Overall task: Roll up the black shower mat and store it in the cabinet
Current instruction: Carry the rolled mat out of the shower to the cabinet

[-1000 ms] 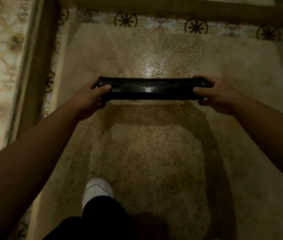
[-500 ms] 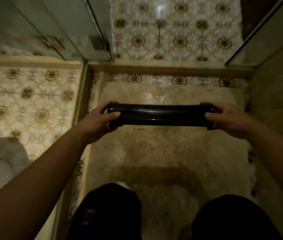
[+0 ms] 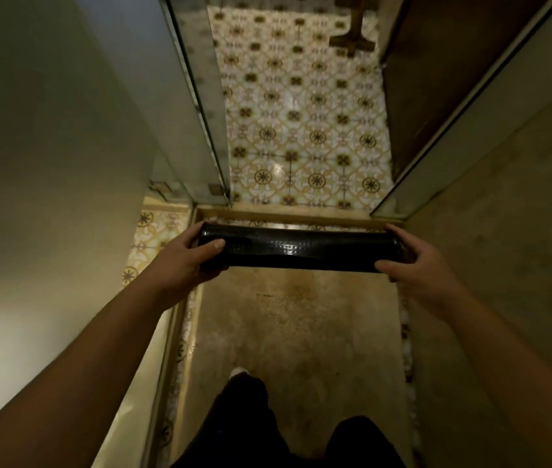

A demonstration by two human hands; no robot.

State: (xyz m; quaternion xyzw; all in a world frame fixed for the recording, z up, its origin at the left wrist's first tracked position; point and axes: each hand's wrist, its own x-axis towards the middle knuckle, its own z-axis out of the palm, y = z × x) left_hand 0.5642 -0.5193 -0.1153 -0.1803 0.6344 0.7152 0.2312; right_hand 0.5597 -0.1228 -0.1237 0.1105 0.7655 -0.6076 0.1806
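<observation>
Head view, the only one. We hold the black shower mat (image 3: pixel 296 248), already rolled into a tight tube, level and crosswise in front of us, off the floor. Left hand (image 3: pixel 186 258) wraps the left end, thumb on top, fingers curled under. Right hand (image 3: pixel 416 261) clamps the right end the same way, thumb along the near side. Both hands closed on the mat, none of the fingers spread wide.

Rolling looks done. Storing is not; no cabinet in view that we can confirm. The brown panel (image 3: pixel 413 82) at upper right could be a door or a cupboard, cannot tell.

Risks, as we judge them. The roll has no tie, so easing either grip could let it spring open, most likely when one hand lets go to open a cabinet. The mat looks glossy, maybe wet, so it could slip. The raised curb (image 3: pixel 284 212) sits just ahead, below the mat, and is a trip point while the mat blocks our view of it. The glass panel (image 3: pixel 197 106) on the left leaves a narrow exit, and the long roll held crosswise could clip it or the right wall (image 3: pixel 504 265).

Surface: speckled tan shower floor (image 3: pixel 301 315), shiny, stained near the middle. Beyond the curb, patterned tile floor (image 3: pixel 305 130). Plain wall on the left. Light is dim. Dark trousers and one white shoe (image 3: pixel 239 372) show at the bottom.
</observation>
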